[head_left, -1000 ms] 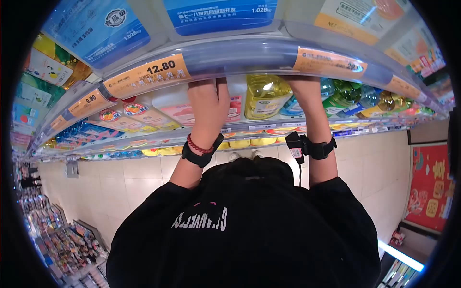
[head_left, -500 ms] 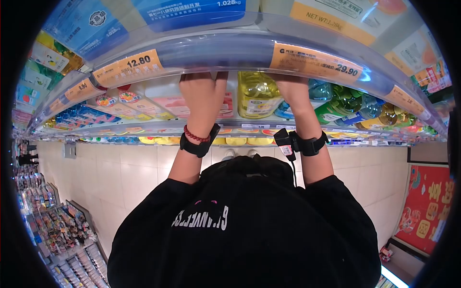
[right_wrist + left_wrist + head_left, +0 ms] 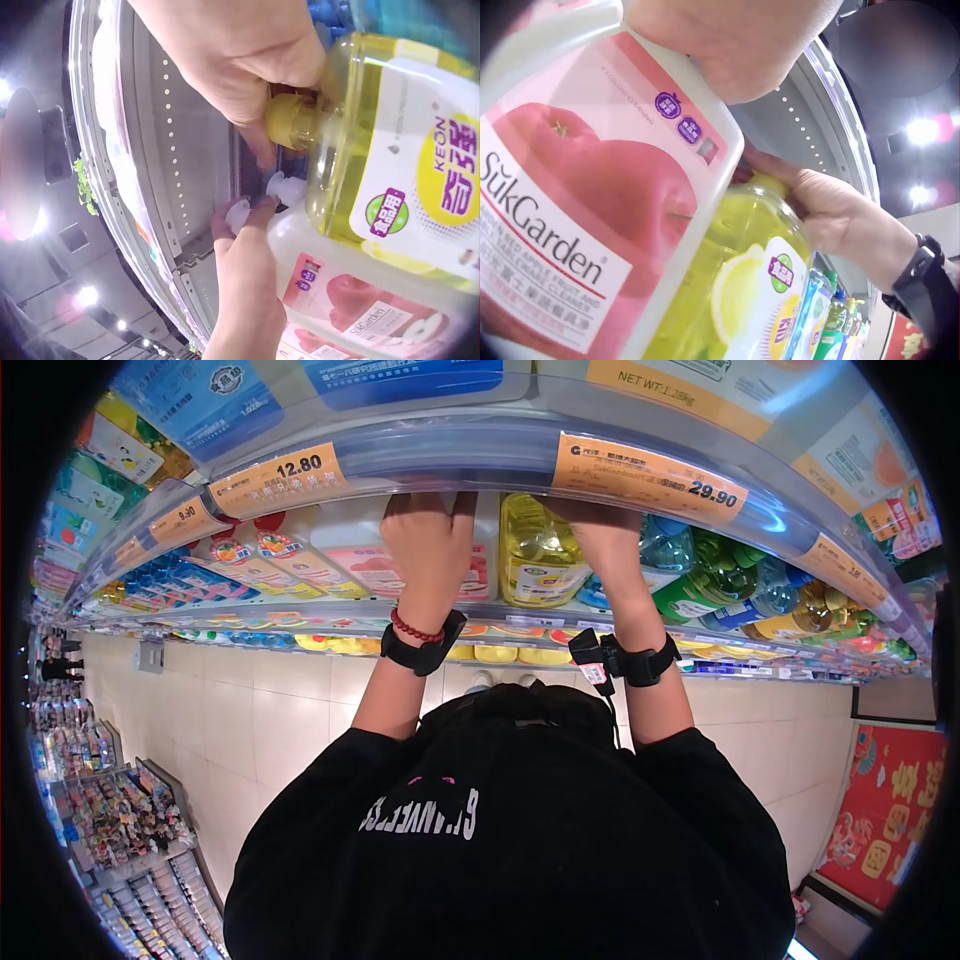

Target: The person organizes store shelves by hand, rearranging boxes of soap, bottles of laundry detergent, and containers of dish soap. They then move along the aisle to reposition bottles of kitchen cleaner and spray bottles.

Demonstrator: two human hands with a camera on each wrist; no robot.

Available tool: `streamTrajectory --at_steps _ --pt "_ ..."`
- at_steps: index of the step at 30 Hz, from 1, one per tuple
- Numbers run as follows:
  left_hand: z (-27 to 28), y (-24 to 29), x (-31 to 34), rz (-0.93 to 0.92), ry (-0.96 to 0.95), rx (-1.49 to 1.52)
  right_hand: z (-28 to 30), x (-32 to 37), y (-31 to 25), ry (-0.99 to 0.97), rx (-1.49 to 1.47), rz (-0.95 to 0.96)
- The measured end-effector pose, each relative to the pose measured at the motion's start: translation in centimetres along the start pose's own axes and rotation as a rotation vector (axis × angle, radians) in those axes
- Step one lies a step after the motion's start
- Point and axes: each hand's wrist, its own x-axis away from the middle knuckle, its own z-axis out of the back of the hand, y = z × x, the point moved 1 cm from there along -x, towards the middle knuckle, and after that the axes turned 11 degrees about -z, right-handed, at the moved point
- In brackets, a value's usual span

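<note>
My left hand (image 3: pixel 425 555) reaches under the upper shelf edge to the top of a white jug (image 3: pixel 555 187) labelled SukGarden with red apples. Its thumb and fingers pinch a translucent white cap (image 3: pixel 238 216); a second white spout (image 3: pixel 286 189) pokes up close by. Beside that jug stands a clear bottle of yellow dish soap (image 3: pixel 337 172) with a lemon label. My right hand (image 3: pixel 251 64) has its thumb and fingers around the yellow cap (image 3: pixel 289 120) of this bottle. In the head view the shelf edge hides the fingertips of both hands.
The upper shelf's curved edge (image 3: pixel 450 460) with orange price tags hangs just above my hands. Green and blue bottles (image 3: pixel 715 575) stand to the right, more jugs (image 3: pixel 290 560) to the left. Tiled floor (image 3: pixel 270 705) lies below.
The head view has shifted, moving the upper shelf edge and jugs up in the picture. My right hand has come left, closer over the yellow bottle. My left hand stays at the white jug.
</note>
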Motion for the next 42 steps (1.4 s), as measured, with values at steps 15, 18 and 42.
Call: streamTrajectory --at_steps 15,18,42 --pt "1.5 0.8 -0.8 0.023 -0.110 0.090 -0.1 -0.2 -0.6 -0.035 0.111 0.000" --pt "1.6 0.5 -0.7 0.037 -0.147 0.126 -0.1 0.0 -0.4 -0.028 0.020 -0.059" --pt "4.4 -7.5 0.2 0.253 0.117 0.046 -0.2 0.7 -0.1 0.021 -0.083 -0.096"
